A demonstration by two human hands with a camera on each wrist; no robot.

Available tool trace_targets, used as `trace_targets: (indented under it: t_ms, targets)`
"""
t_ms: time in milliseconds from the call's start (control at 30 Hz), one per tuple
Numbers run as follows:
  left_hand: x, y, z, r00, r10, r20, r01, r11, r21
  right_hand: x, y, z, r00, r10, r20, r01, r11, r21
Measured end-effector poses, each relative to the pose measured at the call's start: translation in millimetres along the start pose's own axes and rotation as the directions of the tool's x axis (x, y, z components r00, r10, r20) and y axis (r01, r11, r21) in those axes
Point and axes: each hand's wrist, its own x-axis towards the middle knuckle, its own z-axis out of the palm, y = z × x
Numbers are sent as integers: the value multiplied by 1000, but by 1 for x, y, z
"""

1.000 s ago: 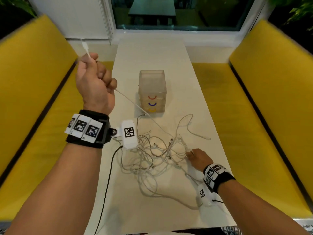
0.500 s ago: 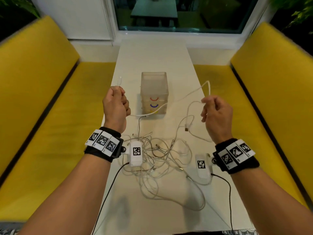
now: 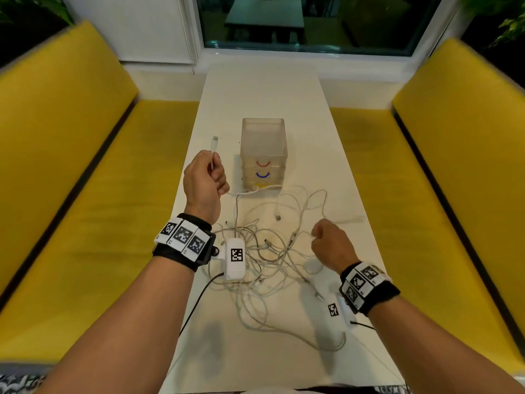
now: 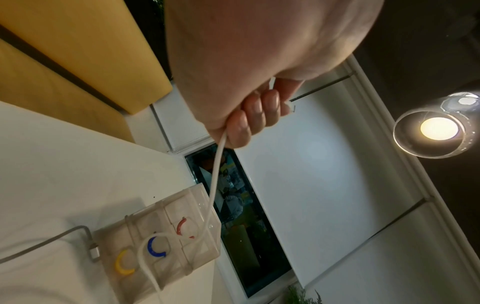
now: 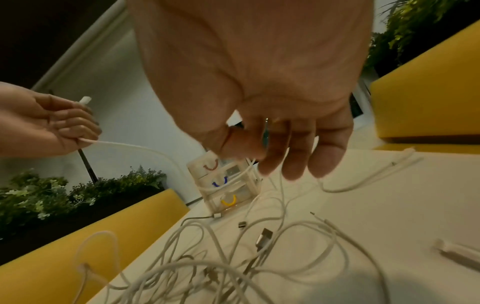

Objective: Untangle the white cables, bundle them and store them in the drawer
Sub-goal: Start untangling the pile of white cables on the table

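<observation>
So the left hand (image 3: 205, 177) is up off the surface (image 3: 264, 89), forearm angled in from the near left corner, fist closed around one white cable (image 4: 217, 170). The fingers (image 4: 255, 112) are curled tight together on it, and the plug end (image 3: 214, 143) pokes up out of the top of the fist. The rest of that cable drops out the bottom of the fist and runs across the front of the little drawer unit (image 3: 263, 155), which sits about mid-surface, nearer the far end than the hands are. It's a frosted see-through box with three drawers, with red, blue and yellow curved handles from top to bottom, all of them closed as far as I can see.

The right hand (image 3: 331, 245) is lower, hovering just over the right side of the cable tangle (image 3: 264, 257), wrist bent, knuckles up. From the wrist view its fingers (image 5: 298, 156) hang down loosely curled and a bit apart, and I can't see them gripping anything. It's blurry though, so whether a strand touches the fingertips I can't tell.

The tangle itself is a messy pile of white cables spread on the near half of the surface, between the two wrists, with loops trailing toward the near edge and a few loose plugs sticking out. Yellow benches (image 3: 71, 172) run along both long edges.
</observation>
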Motion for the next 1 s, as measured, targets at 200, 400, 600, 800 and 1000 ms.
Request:
trace_targets:
  t_ms: [200,400,600,800,1000]
  targets:
    - [-8,-8,6,999,-41,3,41,999,-14,-15,-1,10,925,128,357,88,843,-531]
    - [-17,-21,4,999,-31,42,30,999,25,-28,26,22,876,232,422,161,685,-711]
    - [-26,-33,4,995,-29,90,21,995,93,-40,41,32,919,94,382,224,675,-703]
    - [-33,-37,7,989,-40,143,15,985,171,-38,0,-10,945,-111,307,244,865,-438]
    - [-47,-48,22,963,-14,268,-55,967,249,-44,-77,-59,937,-347,28,287,814,505]
